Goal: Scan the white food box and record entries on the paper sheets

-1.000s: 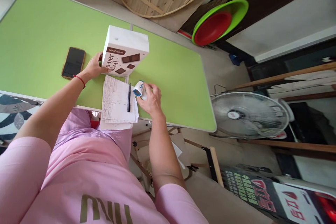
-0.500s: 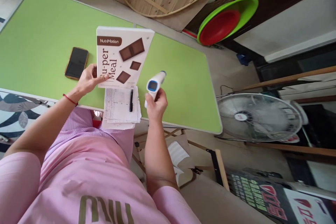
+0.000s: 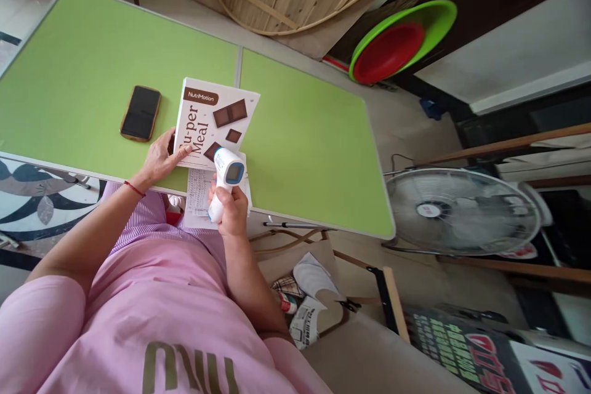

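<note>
**White-and-blue plastic thermometer gun (image 3: 225,169) in front of white cardboard box (image 3: 216,126)**

The right hand (image 3: 233,212) wraps the thermometer gun's handle, which slants up and rightward. Up and left of that grip, just beyond, is the box, over the green rectangular table (image 3: 314,135); contact is unclear. The left hand (image 3: 162,157) clasps the box's lower left side.

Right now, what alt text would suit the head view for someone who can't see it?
The right hand grips a white, thermometer-like device in front of a NutriMotion box held by the left hand over a green table. Partly hidden papers lie at the near edge; a phone lies left of the box.
</note>
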`<move>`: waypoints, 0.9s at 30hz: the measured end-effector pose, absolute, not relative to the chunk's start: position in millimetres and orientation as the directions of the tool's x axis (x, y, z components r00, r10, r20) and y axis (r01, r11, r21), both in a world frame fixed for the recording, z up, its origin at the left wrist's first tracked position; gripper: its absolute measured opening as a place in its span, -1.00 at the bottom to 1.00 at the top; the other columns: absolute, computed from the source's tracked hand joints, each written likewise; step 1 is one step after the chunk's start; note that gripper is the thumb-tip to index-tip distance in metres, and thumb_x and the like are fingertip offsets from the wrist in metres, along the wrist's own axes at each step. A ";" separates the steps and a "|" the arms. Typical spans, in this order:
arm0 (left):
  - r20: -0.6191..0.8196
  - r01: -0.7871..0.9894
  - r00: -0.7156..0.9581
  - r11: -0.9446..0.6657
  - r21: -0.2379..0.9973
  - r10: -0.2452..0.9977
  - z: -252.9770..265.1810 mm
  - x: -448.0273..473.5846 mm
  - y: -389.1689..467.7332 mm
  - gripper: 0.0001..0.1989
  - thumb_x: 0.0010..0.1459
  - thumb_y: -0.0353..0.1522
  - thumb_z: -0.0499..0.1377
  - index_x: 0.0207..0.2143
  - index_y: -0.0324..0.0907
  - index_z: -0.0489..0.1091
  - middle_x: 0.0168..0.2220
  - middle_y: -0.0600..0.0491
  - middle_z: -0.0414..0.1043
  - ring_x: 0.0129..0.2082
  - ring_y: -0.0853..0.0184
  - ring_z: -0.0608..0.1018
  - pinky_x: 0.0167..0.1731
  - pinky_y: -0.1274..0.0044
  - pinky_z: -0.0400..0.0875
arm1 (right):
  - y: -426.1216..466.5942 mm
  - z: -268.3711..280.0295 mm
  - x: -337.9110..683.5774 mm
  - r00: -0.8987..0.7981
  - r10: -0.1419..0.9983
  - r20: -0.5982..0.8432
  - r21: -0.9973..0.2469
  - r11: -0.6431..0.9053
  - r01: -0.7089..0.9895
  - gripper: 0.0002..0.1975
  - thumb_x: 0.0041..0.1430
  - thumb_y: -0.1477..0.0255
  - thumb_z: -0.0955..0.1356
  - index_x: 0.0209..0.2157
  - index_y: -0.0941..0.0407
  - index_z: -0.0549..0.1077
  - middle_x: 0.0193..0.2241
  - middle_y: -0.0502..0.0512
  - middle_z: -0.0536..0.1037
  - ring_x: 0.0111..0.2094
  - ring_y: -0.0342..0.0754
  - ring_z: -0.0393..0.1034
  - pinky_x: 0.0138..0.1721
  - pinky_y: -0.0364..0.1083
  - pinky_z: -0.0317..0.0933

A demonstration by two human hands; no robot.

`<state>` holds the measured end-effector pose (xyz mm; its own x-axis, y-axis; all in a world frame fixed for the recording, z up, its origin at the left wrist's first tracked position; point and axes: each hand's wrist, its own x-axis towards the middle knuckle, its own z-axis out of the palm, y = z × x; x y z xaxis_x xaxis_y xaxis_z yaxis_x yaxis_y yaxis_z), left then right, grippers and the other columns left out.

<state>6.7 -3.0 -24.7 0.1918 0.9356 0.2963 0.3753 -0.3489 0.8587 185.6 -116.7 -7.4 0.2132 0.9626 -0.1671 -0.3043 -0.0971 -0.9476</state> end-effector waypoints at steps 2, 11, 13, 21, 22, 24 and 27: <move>0.310 0.376 0.194 -0.362 0.853 0.931 -23.8 7.2 -3.5 -0.34 0.22 0.22 0.12 -0.02 -0.14 0.44 -0.08 -0.14 0.58 -0.08 0.05 0.60 -0.03 0.28 0.50 | -114.3 -10.1 183.6 0.200 0.963 -0.182 -0.944 -0.114 -0.309 -0.67 -0.12 0.12 0.46 -0.44 0.07 0.42 -0.55 -0.08 0.37 -0.55 -0.20 0.16 -0.52 -0.13 0.06; 0.325 0.369 0.217 -0.386 0.846 0.920 -25.6 7.6 -3.2 -0.35 0.23 0.22 0.10 -0.01 -0.14 0.44 -0.07 -0.14 0.57 -0.07 0.07 0.61 -0.03 0.30 0.50 | -107.0 -20.3 172.8 0.266 0.940 -0.216 -0.948 -0.136 -0.287 -0.64 -0.12 0.09 0.46 -0.45 0.06 0.39 -0.54 -0.09 0.39 -0.52 -0.19 0.19 -0.47 -0.13 0.11; 0.321 0.369 0.211 -0.379 0.848 0.923 -25.8 7.8 -3.0 -0.36 0.23 0.22 0.10 -0.02 -0.12 0.44 -0.07 -0.14 0.57 -0.07 0.07 0.60 -0.01 0.28 0.50 | -107.0 -22.5 173.1 0.272 0.937 -0.219 -0.951 -0.143 -0.274 -0.63 -0.12 0.07 0.45 -0.42 0.06 0.41 -0.54 -0.09 0.41 -0.52 -0.19 0.21 -0.46 -0.13 0.12; 0.306 0.360 0.206 -0.362 0.860 0.930 -26.6 7.9 -3.1 -0.34 0.21 0.23 0.11 0.00 -0.13 0.43 -0.04 -0.17 0.56 -0.02 0.01 0.57 0.05 0.21 0.46 | -106.8 -27.4 176.5 0.276 0.937 -0.215 -0.962 -0.154 -0.224 -0.60 -0.10 0.04 0.44 -0.38 0.07 0.45 -0.51 -0.06 0.43 -0.50 -0.17 0.24 -0.45 -0.12 0.14; 0.308 0.358 0.205 -0.364 0.860 0.929 -26.7 8.0 -3.1 -0.34 0.21 0.23 0.11 0.00 -0.12 0.43 -0.05 -0.16 0.56 -0.02 0.01 0.57 0.05 0.21 0.46 | -106.9 -27.9 176.7 0.274 0.939 -0.208 -0.965 -0.152 -0.211 -0.60 -0.09 0.03 0.43 -0.38 0.07 0.45 -0.51 -0.06 0.43 -0.50 -0.16 0.24 -0.45 -0.12 0.14; 0.311 0.354 0.204 -0.367 0.860 0.928 -26.5 8.1 -3.1 -0.35 0.21 0.22 0.12 0.01 -0.12 0.43 -0.04 -0.15 0.56 -0.01 0.02 0.57 0.05 0.22 0.46 | -107.1 -29.2 177.2 0.265 0.944 -0.195 -0.970 -0.146 -0.194 -0.59 -0.06 0.01 0.42 -0.37 0.06 0.45 -0.51 -0.06 0.43 -0.50 -0.16 0.24 -0.45 -0.12 0.15; 0.310 0.350 0.211 -0.368 0.861 0.927 -25.5 8.4 -3.3 -0.34 0.22 0.22 0.11 0.02 -0.12 0.43 -0.01 -0.16 0.56 0.00 0.02 0.57 0.06 0.23 0.45 | -107.5 -31.3 178.0 0.255 0.951 -0.177 -0.976 -0.136 -0.172 -0.59 -0.05 0.00 0.42 -0.38 0.06 0.44 -0.51 -0.06 0.43 -0.49 -0.15 0.26 -0.44 -0.12 0.16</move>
